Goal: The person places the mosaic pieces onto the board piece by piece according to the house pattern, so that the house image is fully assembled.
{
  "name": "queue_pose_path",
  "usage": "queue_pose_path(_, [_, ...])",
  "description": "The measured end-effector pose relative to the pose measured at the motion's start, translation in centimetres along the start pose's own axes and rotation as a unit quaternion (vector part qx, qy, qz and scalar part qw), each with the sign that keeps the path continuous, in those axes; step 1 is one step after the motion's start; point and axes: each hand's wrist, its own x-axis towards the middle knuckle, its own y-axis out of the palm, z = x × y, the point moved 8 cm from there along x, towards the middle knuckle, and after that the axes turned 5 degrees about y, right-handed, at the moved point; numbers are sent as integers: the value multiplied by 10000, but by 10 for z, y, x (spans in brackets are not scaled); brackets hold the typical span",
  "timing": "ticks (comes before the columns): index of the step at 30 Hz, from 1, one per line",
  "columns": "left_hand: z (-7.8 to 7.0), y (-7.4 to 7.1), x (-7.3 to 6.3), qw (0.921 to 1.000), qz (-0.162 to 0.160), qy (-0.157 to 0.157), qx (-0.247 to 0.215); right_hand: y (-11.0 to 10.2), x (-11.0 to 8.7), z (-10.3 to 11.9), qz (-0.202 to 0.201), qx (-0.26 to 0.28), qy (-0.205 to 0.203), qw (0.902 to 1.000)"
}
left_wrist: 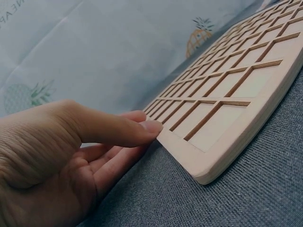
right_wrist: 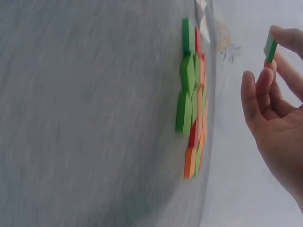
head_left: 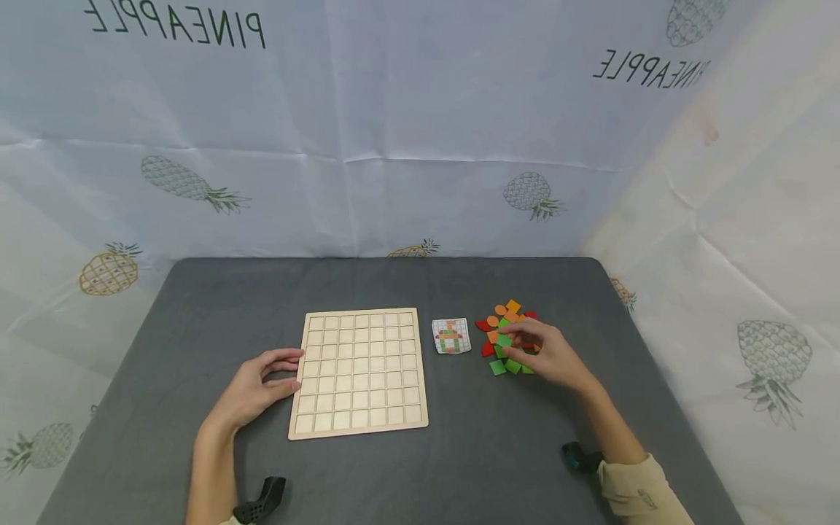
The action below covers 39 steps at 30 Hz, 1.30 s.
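A square wooden grid board (head_left: 358,372) lies flat on the table, its shallow square cells bare. My left hand (head_left: 261,386) rests at the board's left edge; in the left wrist view the thumb (left_wrist: 152,126) and fingers touch that edge without curling round it. My right hand (head_left: 550,355) is over a pile of coloured tiles (head_left: 513,366) to the right. Between its thumb and a fingertip it pinches a green square tile (right_wrist: 271,48), held above the pile. The pile mixes green and orange squares, orange discs and red pieces; the hand covers part of it.
A small pattern card (head_left: 450,336) with a coloured figure on a grid lies between board and pile. Dark grey cloth (head_left: 367,481) covers the table. Behind it hangs a pale curtain (head_left: 420,95) with pineapple prints. Black devices (head_left: 580,458) sit at both wrists.
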Motion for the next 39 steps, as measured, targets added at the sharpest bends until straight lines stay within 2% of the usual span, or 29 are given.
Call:
queue_pose_path(6, [1,1,0,10000,9,-36,-1,16,10,11,103,113,137,9998])
queue_pose_path(15, [1,0,2,10000,-46,13,58,41,22,30,224,304,-175,9991])
queue_pose_path(22, [0,0,3,9999,-63,38,86,60,36,47,261,166,-260,9992])
queue_pose_path(39, [1,-1,0,9999,-111,-44,42,114,69,82,413,437,-368,9975])
